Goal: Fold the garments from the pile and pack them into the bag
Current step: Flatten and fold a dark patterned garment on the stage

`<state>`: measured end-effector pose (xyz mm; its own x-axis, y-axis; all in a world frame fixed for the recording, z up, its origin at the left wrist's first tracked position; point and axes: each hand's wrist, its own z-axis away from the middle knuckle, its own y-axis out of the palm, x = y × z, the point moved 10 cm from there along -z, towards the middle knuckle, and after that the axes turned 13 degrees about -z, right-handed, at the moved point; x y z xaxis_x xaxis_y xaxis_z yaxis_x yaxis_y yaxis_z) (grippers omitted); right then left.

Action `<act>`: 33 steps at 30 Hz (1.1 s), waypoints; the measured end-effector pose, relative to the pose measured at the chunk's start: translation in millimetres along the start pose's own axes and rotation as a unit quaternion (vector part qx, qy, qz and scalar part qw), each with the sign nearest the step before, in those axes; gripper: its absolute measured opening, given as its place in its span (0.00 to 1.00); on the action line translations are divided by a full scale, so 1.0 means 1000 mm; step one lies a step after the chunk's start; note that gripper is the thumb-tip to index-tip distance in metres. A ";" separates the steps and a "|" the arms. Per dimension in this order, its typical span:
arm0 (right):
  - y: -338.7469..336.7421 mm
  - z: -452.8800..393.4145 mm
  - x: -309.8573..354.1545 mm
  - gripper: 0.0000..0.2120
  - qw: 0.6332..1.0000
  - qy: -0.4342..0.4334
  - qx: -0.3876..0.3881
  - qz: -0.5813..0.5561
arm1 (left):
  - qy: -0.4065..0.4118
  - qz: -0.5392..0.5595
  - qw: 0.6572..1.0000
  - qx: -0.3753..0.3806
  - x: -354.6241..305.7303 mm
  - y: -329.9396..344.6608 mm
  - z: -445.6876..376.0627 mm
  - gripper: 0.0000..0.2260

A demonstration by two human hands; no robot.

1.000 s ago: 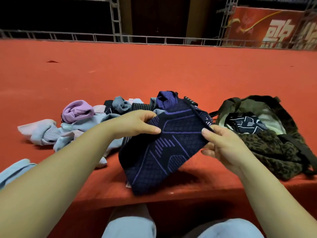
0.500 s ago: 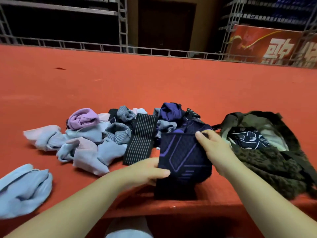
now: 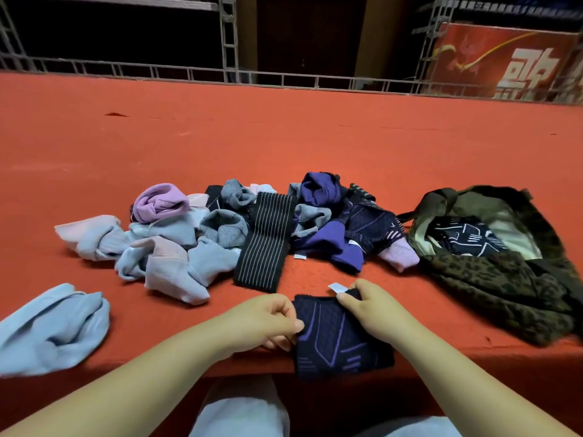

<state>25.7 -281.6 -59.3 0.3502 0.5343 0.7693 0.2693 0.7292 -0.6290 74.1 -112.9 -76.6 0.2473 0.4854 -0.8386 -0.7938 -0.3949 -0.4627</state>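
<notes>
A red carpeted platform (image 3: 315, 137) is covered by a pile of garments (image 3: 239, 228), with the bag (image 3: 504, 279) at the right (one dark garment already inside). At the near edge a folded navy garment (image 3: 337, 339) is pinched by the left hand (image 3: 268, 320) and right hand (image 3: 369, 307), fingers curled.

Folded navy garment (image 3: 339, 337) with purple line pattern: lies flat at the near table edge, white tag at its far corner. Garment pile (image 3: 220, 234): crumpled lilac, blue, grey and navy pieces, far of it. Leopard-print bag (image 3: 504, 279): open, right, containing one patterned navy garment (image 3: 463, 236).
</notes>
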 end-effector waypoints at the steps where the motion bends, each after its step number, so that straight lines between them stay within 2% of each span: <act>1: -0.001 -0.002 0.002 0.14 1.000 -0.005 -0.008 0.002 | -0.003 -0.007 1.000 -0.025 0.001 -0.005 0.000 0.08; 3: -0.001 -0.007 0.002 0.14 1.000 -0.007 -0.023 0.007 | 0.015 -0.045 0.994 -0.100 0.001 -0.017 0.000 0.11; 4: -0.002 -0.009 0.002 0.14 0.999 -0.007 -0.031 0.013 | 0.039 -0.099 0.982 -0.153 -0.003 -0.026 0.005 0.13; 6: -0.003 -0.013 0.001 0.15 0.998 -0.006 -0.048 0.041 | 0.142 -0.220 0.941 -0.217 -0.024 -0.033 0.018 0.15; 7: -0.004 -0.013 0.000 0.14 0.997 -0.004 -0.055 0.055 | 0.207 -0.270 0.918 -0.205 -0.035 -0.025 0.024 0.18; 8: -0.005 -0.012 -0.001 0.14 0.996 -0.003 -0.062 0.065 | 0.246 -0.320 0.901 -0.157 -0.041 -0.011 0.026 0.24; 10: -0.010 -0.008 0.000 0.14 0.994 -0.020 -0.078 0.068 | 0.246 -0.420 0.873 -0.036 -0.032 0.019 0.024 0.35; 11: -0.013 -0.004 0.004 0.14 0.993 -0.046 -0.083 0.064 | 0.232 -0.462 0.856 0.000 -0.022 0.028 0.020 0.38; 14: -0.016 0.018 0.025 0.13 0.978 -0.196 -0.054 0.045 | 0.227 -0.505 0.833 -0.011 -0.014 0.030 0.017 0.38; 17: -0.003 0.044 0.031 0.19 0.954 -0.287 0.048 0.065 | 0.250 -0.488 0.834 -0.060 -0.014 0.025 0.014 0.35; 20: 0.009 0.058 0.013 0.30 0.941 -0.288 0.122 0.125 | 0.277 -0.471 0.828 -0.124 -0.017 0.023 0.014 0.29; 23: 0.008 0.060 -0.007 0.34 0.943 -0.272 0.126 0.146 | 0.273 -0.423 0.854 -0.133 -0.018 0.020 0.011 0.21; 26: -0.006 0.059 -0.005 0.19 0.945 -0.301 0.060 0.116 | 0.290 -0.327 0.892 -0.116 -0.027 0.015 0.013 0.16; 29: -0.017 0.057 -0.004 0.07 0.965 -0.260 0.036 0.022 | 0.275 -0.250 0.923 -0.099 -0.032 0.010 0.016 0.15; 31: -0.019 0.056 -0.003 0.03 0.974 -0.224 0.038 -0.027 | 0.246 -0.214 0.941 -0.092 -0.028 0.007 0.016 0.16; 33: -0.019 0.056 0.002 0.04 0.974 -0.213 0.044 -0.062 | 0.200 -0.179 0.958 -0.102 -0.020 0.002 0.014 0.16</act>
<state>-28.7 -270.0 -39.4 -0.0899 0.5557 0.8265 0.2007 0.8230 -0.5315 59.8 -112.4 -56.8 0.7082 0.2973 -0.6404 -0.5035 -0.4231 -0.7533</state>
